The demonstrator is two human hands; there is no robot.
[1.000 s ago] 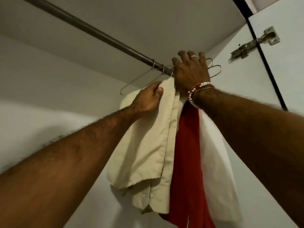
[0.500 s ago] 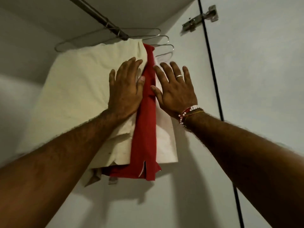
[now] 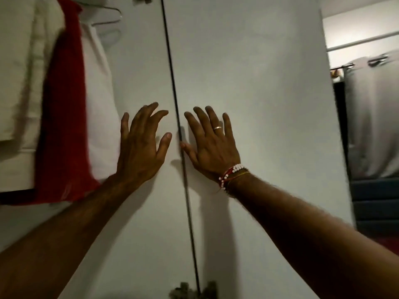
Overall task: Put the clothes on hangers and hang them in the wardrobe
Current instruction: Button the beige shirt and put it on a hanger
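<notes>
Clothes [image 3: 64, 126] hung far left on hangers [image 3: 106, 22], seemingly done. The left hand [image 3: 140, 152] and right hand [image 3: 212, 147], both spread and empty, were raised either side of the door [image 3: 269, 93] gap, probably free for another garment.

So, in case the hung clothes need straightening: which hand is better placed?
Left, probably. The left hand is open beside the white garment; the right hand is farther away, across the dark door gap.
</notes>
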